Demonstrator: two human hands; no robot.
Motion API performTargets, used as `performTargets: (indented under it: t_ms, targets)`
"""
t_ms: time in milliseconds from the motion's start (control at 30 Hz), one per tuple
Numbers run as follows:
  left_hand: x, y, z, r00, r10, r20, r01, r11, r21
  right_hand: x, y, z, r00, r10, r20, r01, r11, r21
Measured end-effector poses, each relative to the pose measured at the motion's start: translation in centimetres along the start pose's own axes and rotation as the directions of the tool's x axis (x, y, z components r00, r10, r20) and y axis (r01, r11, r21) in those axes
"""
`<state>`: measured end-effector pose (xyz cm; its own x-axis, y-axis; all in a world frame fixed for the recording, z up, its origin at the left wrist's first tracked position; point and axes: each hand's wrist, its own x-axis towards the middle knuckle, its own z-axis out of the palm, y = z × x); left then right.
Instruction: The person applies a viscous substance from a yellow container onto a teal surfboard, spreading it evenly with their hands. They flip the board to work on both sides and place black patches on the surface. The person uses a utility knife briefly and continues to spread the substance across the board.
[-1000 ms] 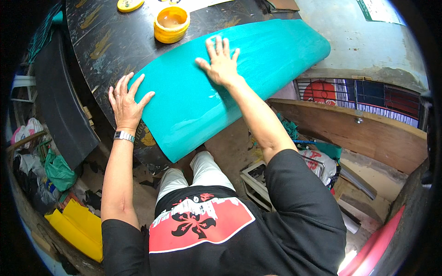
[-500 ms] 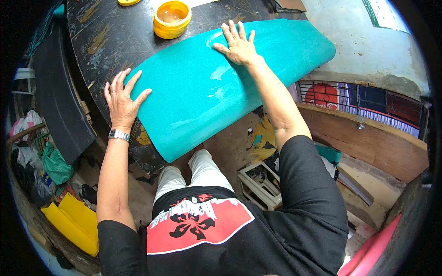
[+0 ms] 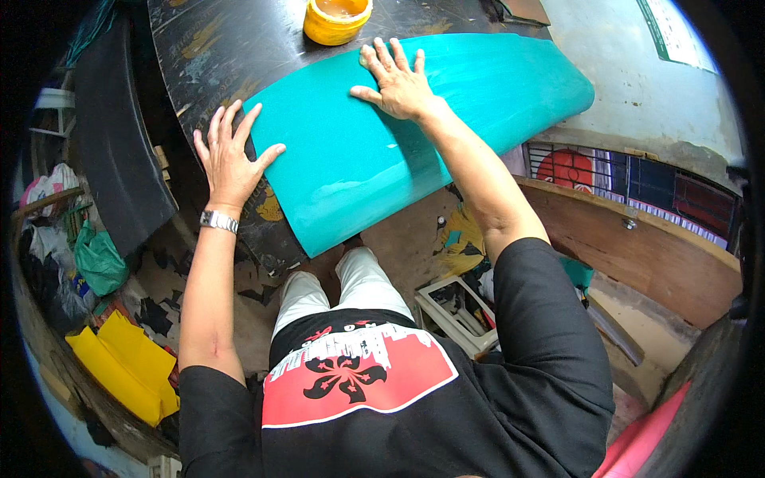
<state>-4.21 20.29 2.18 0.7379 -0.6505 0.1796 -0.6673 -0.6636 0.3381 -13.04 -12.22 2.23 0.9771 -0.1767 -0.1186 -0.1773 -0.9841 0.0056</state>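
A wide teal sheet (image 3: 343, 151) lies on a dark table, its near edge curving down over the table's side. Wet-looking glossy patches show on the sheet near its front. My right hand (image 3: 400, 89) rests palm down on the sheet's upper middle, fingers spread, holding nothing. At the sheet's left edge is my left hand (image 3: 231, 163), open with fingers apart; its thumb and fingertips touch or hover by the edge. A metal-band watch (image 3: 219, 221) circles my left wrist. Beyond the sheet stands a yellow pot (image 3: 337, 24) with a tan substance inside.
The dark table (image 3: 223, 68) bears yellowish smears. To the left hangs a black sheet (image 3: 119, 143). Yellow folded material (image 3: 123, 366) and a green bag (image 3: 100, 261) lie low at left. A pale plastic crate (image 3: 458, 319) stands below, with a wooden board (image 3: 629, 247) at right.
My right hand has slid left and slightly nearer across the teal sheet. Glossy patches beside it have shrunk. My left hand stays at the sheet's left edge; the whole view has shifted slightly.
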Motion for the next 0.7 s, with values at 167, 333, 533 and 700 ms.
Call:
performTargets:
  t_ms: [167, 333, 533, 700]
  targets:
    - [-2.4, 1.2, 0.5, 0.956, -0.278, -0.093, 0.276, 0.961, -0.036, 0.3, -4.4, 0.2, 0.999, -0.045, -0.025, 0.046, 0.997, 0.054]
    - [-2.2, 1.3, 0.2, 0.949, -0.272, -0.157, 0.26, 0.961, -0.093, 0.8, -9.6, 0.3, 0.989, -0.125, -0.078, 0.131, 0.988, 0.087]
    - [-2.1, 1.5, -0.5, 0.94, -0.32, -0.12, 0.297, 0.939, -0.174, 1.9, -14.3, 0.6, 0.948, -0.29, -0.129, 0.305, 0.947, 0.107]
    - [-2.2, 1.5, -0.3, 0.933, -0.339, -0.119, 0.311, 0.928, -0.204, 3.6, -13.8, 0.3, 0.867, -0.478, -0.143, 0.492, 0.867, 0.083]
